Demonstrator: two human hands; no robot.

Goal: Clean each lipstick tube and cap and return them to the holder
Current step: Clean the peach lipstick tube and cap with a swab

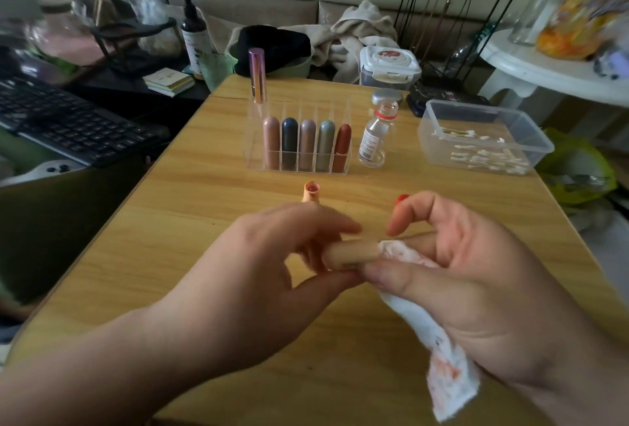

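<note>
My left hand (272, 265) pinches a peach lipstick cap (352, 253) low over the wooden table (204, 208). My right hand (452, 265) holds a white wipe (442, 357) stained pink and presses it against the cap's open end. The matching peach lipstick tube (311, 192) stands uncapped on the table just beyond my left hand. Behind it, a clear acrylic holder (252, 139) carries several capped lipsticks in a row, and a tall purple lipstick (257, 73) stands in its back left slot.
A small glass bottle (376, 134) with its grey cap (386, 96) behind it stands right of the holder. A clear plastic box of cotton swabs (483, 136) sits at the right. A keyboard (68, 122) lies left of the table. Clutter lines the back.
</note>
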